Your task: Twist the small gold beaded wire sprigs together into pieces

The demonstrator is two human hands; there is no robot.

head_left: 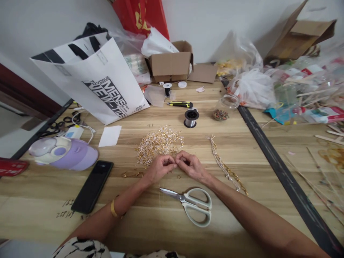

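My left hand (161,167) and my right hand (190,165) meet over the table, fingertips pinched close together. Whatever is between them is too small to make out. Just beyond my hands lies a loose pile of small gold and silver jewellery pieces (156,141). A tiny gold ring (178,176) rests on the wood below my fingers, and a few gold bits (139,174) lie by my left wrist. White-handled scissors (189,204) lie nearer to me, blades pointing left. To the right of my right hand stretch gold and silver chains (224,163), bunched at their far end.
At left are a black phone (92,186), a purple bottle (64,152) and a white paper bag (94,79). Beyond the pile stand a wire spool (191,119), a yellow-black box cutter (180,104) and a bead jar (225,107). A cardboard box (170,64) and plastic bags (252,87) are farther back.
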